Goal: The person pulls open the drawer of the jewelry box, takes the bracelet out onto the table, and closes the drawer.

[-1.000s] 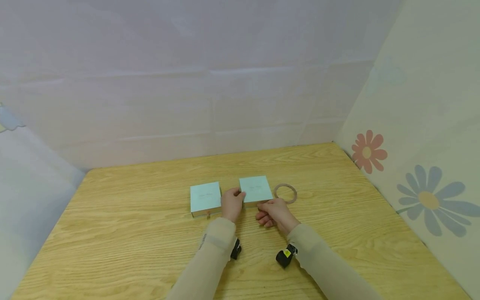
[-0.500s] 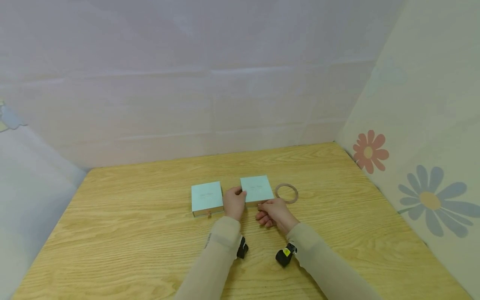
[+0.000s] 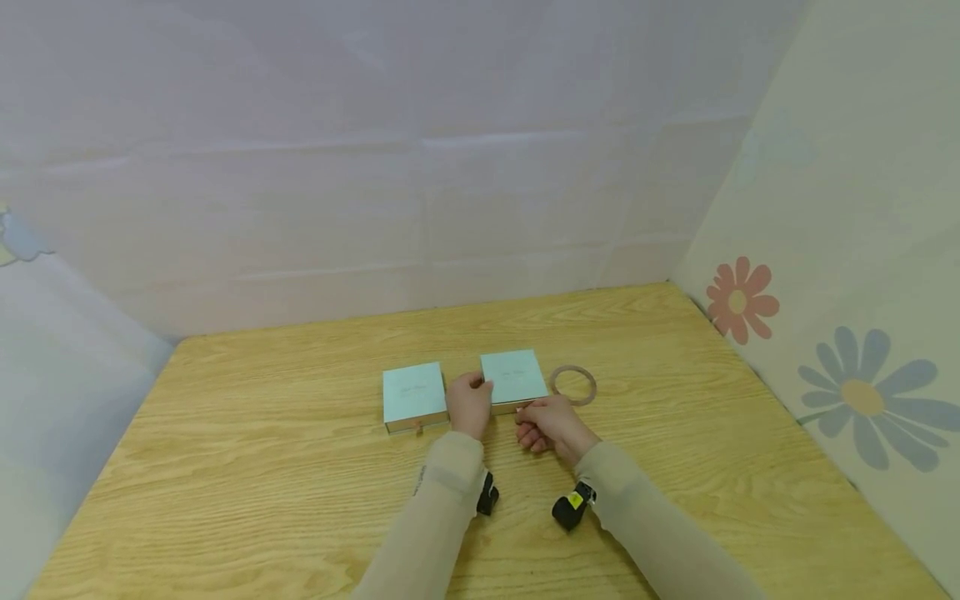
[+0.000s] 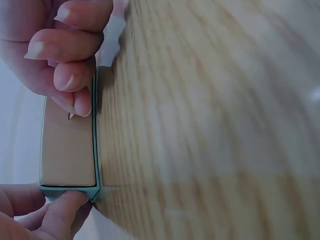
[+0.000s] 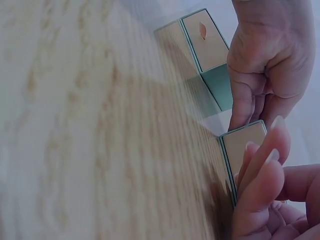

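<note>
Right box (image 3: 513,375) sits flat on the bench (image 3: 300,500), between the left hand (image 3: 468,408) and the right hand (image 3: 551,425), lid up, just beyond the right fingers. Top looks near-square; front is a long tan strip, long axis running left-right across the fingers, front face toward the person. Drawer front looks about flush with its green rim in the left wrist view.

Right thumb and index meet at the front of this box, pinching the small tab (image 4: 71,116), gap narrow to nothing; only the tab's tip shows. Other right fingers curl loosely below, in front of the box.

Left fingers touch the box's left wall, thumb near the lid edge; how far they wrap round the back is hidden, can't tell how tight.

Left box (image 3: 414,392) lies left of the left fingers, near them, flat, lid up, tan front toward the person; its own tab, leaf-like, shows in the right wrist view. Ring (image 3: 573,385) lies flat beyond the right fingers, just beside the right box's right edge. Beige sleeves (image 3: 660,525) on both arms, black wrist cameras (image 3: 572,506) below the hands.
</note>
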{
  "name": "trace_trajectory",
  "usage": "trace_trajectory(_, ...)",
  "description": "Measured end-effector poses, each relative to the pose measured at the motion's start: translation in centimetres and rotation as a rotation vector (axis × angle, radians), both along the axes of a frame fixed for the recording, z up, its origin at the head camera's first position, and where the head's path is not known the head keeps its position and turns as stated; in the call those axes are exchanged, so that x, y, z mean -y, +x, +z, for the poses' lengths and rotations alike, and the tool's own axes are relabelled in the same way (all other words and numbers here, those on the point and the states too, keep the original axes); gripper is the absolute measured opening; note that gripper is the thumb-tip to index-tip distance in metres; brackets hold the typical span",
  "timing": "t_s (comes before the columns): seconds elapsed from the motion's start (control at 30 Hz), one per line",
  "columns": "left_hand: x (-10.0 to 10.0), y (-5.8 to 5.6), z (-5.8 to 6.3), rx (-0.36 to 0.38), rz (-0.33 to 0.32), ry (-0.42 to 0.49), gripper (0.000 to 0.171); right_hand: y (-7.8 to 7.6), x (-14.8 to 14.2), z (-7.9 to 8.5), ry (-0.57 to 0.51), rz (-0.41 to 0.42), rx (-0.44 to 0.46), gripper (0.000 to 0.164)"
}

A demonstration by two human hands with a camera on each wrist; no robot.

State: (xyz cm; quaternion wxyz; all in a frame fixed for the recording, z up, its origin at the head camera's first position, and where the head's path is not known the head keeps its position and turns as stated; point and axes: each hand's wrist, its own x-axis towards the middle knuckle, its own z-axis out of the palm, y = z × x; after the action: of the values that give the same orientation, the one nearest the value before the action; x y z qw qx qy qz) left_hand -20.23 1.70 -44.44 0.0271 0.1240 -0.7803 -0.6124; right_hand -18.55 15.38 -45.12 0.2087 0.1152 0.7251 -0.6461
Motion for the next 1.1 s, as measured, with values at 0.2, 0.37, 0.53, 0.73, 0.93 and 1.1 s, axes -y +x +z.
trace_trajectory(0.2,0.1,0.1,-0.1,0.01,-0.006,0.013,0.029,0.1,0.1,0.0,-0.014,-0.016,0.02,0.016)
trace_trajectory(0.37,0.1,0.2,0.0,0.011,-0.007,0.009,0.029,0.2,0.0,-0.2,-0.002,-0.011,0.015,0.016)
trace_trajectory(0.53,0.1,0.4,0.2,0.012,-0.012,0.016,0.029,0.4,-0.1,-0.4,0.015,0.002,0.009,0.016)
trace_trajectory(0.73,0.1,0.4,0.3,0.027,-0.023,0.027,0.03,0.6,-0.3,-0.3,0.011,0.009,0.001,0.016)
trace_trajectory(0.93,0.1,0.5,0.6,0.03,-0.026,0.021,0.03,0.9,-0.2,0.0,-0.003,0.019,-0.002,0.018)
trace_trajectory(1.1,0.1,0.4,0.6,0.034,-0.026,0.017,0.03,1.0,-0.2,0.0,-0.004,0.022,0.005,0.018)
